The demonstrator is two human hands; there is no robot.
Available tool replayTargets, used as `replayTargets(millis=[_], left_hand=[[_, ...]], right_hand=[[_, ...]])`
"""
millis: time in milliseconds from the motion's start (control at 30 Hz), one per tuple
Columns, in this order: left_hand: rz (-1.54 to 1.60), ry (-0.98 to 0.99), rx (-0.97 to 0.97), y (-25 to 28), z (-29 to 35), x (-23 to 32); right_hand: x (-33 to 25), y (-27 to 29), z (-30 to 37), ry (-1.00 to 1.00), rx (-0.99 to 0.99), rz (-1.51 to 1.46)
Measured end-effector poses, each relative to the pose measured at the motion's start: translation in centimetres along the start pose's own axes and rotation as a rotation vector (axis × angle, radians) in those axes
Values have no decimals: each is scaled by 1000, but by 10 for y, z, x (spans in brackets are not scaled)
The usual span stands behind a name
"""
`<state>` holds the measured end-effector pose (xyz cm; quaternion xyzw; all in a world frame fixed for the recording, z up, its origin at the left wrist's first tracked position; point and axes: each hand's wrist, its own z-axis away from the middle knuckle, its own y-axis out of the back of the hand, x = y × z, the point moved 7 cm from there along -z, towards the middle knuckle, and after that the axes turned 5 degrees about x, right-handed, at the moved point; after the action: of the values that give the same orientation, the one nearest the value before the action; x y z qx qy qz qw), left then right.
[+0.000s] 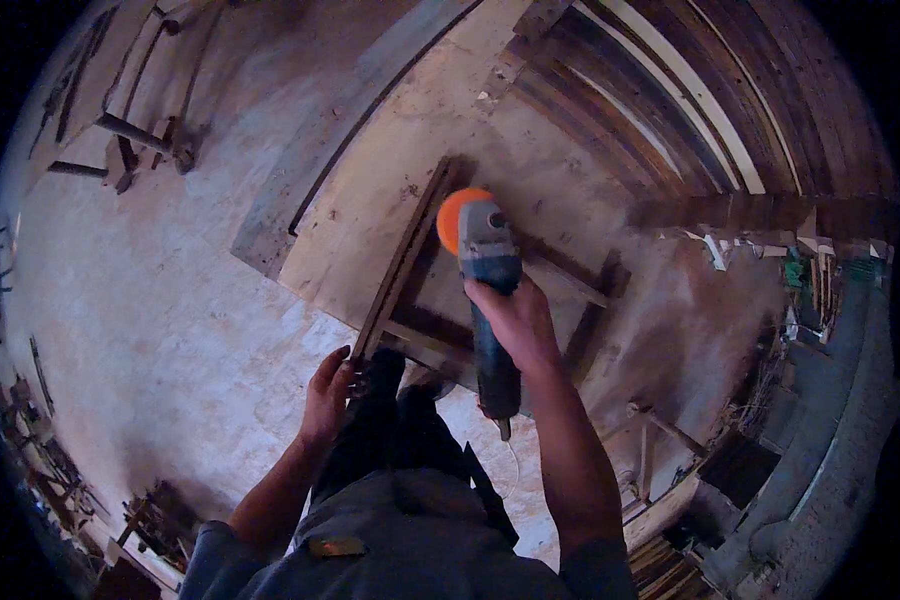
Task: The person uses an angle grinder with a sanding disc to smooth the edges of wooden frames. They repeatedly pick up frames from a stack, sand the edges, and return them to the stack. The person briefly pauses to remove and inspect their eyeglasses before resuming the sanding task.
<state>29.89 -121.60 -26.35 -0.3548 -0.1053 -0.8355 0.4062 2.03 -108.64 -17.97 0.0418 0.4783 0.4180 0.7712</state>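
— What do we see in the middle of the frame?

— We see the right hand [513, 322] with its fingers wrapped tight round the body of an angle grinder [490, 300]. The tool points toward the top of the frame, and its orange disc [452, 218] sits at the far end, just above centre.

— And what lies under the disc?

— We make out a dark wooden frame [402, 265] lying flat on a pale plywood sheet [370, 220]. The disc hangs over the frame's upper part; we cannot tell whether it touches the wood.

— Where is the other hand?

— We find the left hand [327, 398] lower and to the left of centre, fingers curled down at the near corner of the frame. We cannot tell whether they grip the corner or only rest on it.

— What else do we see around?

— We see the person's dark trousers [390, 440] at the bottom centre. A stack of long dark planks [690, 110] fills the upper right. A dusty floor [140, 300] spreads over the left, with scraps of timber [130, 140] in the upper left. A thin cord [513, 462] trails from the grinder's rear end, below the right wrist.
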Motion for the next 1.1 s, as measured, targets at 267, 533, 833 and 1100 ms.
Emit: replayTargets(millis=[267,533,833,1100], left_hand=[[33,26,158,67,-4,-37],[-114,-77,201,77,-8,-5],[-1133,-807,50,-68,-23,114],[-1448,-436,14,-126,-92,122]], right_hand=[[11,-25,93,169,-196,70],[46,-28,112,124,-191,127],[114,98,176,-117,219,-181],[228,127,309,-384,630,-682]])
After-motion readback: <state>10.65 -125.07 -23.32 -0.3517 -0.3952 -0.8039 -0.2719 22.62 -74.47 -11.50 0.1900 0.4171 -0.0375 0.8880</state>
